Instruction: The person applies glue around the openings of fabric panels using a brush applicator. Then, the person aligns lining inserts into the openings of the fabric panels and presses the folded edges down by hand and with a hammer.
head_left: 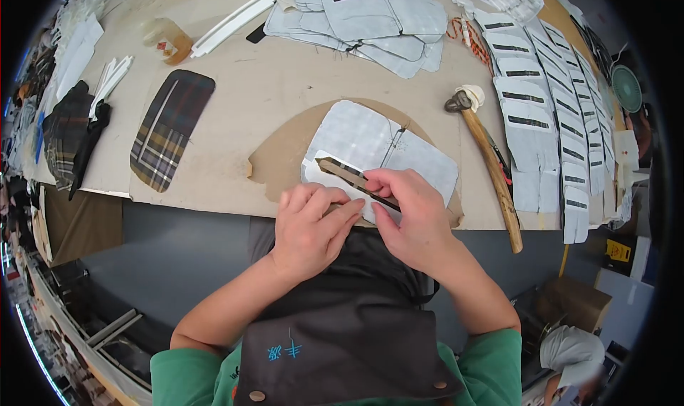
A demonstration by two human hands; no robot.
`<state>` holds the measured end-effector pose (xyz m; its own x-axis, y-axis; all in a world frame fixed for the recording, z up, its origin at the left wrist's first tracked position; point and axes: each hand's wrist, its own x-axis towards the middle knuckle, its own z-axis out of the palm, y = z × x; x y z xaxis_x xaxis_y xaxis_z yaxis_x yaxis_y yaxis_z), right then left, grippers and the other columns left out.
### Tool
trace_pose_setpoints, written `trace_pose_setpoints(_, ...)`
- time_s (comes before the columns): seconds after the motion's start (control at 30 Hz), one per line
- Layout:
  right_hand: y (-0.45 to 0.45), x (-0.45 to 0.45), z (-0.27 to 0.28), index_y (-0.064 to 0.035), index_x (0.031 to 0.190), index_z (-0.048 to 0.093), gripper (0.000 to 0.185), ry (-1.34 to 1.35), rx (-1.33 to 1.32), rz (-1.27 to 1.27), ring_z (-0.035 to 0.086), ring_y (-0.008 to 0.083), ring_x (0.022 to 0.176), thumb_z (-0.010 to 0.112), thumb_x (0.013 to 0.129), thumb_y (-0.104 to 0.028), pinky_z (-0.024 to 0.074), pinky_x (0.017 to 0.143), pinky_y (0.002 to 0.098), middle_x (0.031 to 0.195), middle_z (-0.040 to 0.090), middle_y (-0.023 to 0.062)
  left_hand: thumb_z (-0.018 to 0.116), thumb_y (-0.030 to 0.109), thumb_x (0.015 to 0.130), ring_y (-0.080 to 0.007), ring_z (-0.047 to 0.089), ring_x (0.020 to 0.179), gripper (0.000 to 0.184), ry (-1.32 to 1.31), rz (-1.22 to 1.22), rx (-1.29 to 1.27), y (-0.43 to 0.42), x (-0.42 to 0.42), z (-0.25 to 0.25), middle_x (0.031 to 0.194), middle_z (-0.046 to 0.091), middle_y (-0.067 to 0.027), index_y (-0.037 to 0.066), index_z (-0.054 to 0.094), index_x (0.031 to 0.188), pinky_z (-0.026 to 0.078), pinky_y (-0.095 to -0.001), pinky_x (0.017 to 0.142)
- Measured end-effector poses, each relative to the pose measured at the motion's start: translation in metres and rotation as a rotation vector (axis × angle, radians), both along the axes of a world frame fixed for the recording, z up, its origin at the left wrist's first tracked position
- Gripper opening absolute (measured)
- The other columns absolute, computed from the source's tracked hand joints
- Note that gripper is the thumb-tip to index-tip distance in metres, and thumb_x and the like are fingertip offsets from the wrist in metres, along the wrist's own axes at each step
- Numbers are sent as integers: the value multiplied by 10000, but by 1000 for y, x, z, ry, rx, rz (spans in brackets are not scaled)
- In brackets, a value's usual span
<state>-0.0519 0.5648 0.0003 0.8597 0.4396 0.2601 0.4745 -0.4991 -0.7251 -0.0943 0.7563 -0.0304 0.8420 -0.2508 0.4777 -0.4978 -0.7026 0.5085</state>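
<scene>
A grey-white panel point(343, 125) with rounded corners and a slot lies in front of me at the table's edge, on a brown paper sheet point(274, 153). My left hand point(313, 224) rests on its lower edge, fingers bent and pressed together on the material. Over the slot, my right hand point(415, 214) is closed, its thumb and fingers pinching a flat tan strip point(340, 169) with dark edging. The strip slants from upper left to lower right. I cannot tell whether it is a loose stick or part of the slot. The fingers hide its lower end.
A hammer point(491, 171) lies at right, beside rows of slotted white pieces point(524, 92). More white panels point(385, 14) are stacked at the back. At left are a plaid panel point(171, 128), a jar of amber liquid point(167, 41) and white strips point(231, 25).
</scene>
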Motion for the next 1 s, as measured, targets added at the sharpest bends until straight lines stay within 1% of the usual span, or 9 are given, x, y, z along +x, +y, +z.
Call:
trace_pose_setpoints(0.13,3,1,-2,-33,1111,617,371,-1,-5,-39,658,283,798,709,763,58,533,698,389,878,688,69,802,96,762,-210,553,920,258,-6,35,-18,-3,0,-3,977,636,33,155,770,1011,378,-361,777)
trace_pose_setpoints(0.23,2,8,0,-29,1070,627,304,-95,-86,12,656,272,742,706,783,28,525,638,383,844,682,70,803,100,750,-209,556,915,263,-8,34,-18,-1,0,-3,985,636,32,157,774,1005,380,-361,775)
trace_pose_setpoints(0.3,6,13,6,-22,980,622,246,-206,-213,82,648,262,698,720,754,-9,513,592,375,790,656,77,805,104,725,-209,562,920,276,-10,29,-22,-1,1,-4,1002,639,33,158,776,994,384,-359,782)
trace_pose_setpoints(0.5,18,22,21,-36,851,584,229,-215,-474,229,642,264,669,730,675,-50,506,567,369,728,607,84,803,118,708,-213,563,950,247,-17,33,-57,0,-1,-9,1049,645,42,155,769,950,399,-367,805)
trace_pose_setpoints(0.63,18,25,19,-31,862,597,225,-218,-516,238,648,263,671,732,685,-65,505,559,366,743,617,92,802,133,713,-212,558,954,240,-15,30,-55,0,0,-9,1051,642,48,157,765,949,402,-366,806)
trace_pose_setpoints(0.7,15,29,10,-12,907,636,220,-205,-328,190,659,258,670,726,708,-30,522,564,359,764,649,96,802,144,723,-210,554,953,244,-29,29,-49,0,0,-10,1044,639,52,160,763,963,400,-362,796)
trace_pose_setpoints(0.73,13,29,9,-12,907,636,220,-205,-338,197,659,258,670,726,708,-30,522,564,359,764,649,96,802,144,723,-210,554,953,244,-29,35,-60,0,0,-10,1044,639,52,160,763,963,400,-362,796)
trace_pose_setpoints(0.8,10,25,8,-13,988,680,217,94,-152,64,687,234,691,712,774,4,557,603,338,797,688,98,802,146,732,-206,555,943,251,-44,43,-66,0,0,-11,1041,638,54,163,762,980,397,-359,788)
trace_pose_setpoints(1.0,4,21,12,-17,1054,700,201,272,-122,-14,718,199,740,696,853,5,584,663,298,850,719,114,808,157,744,-190,560,917,258,-42,55,-74,0,0,-11,1030,637,68,168,764,998,392,-354,780)
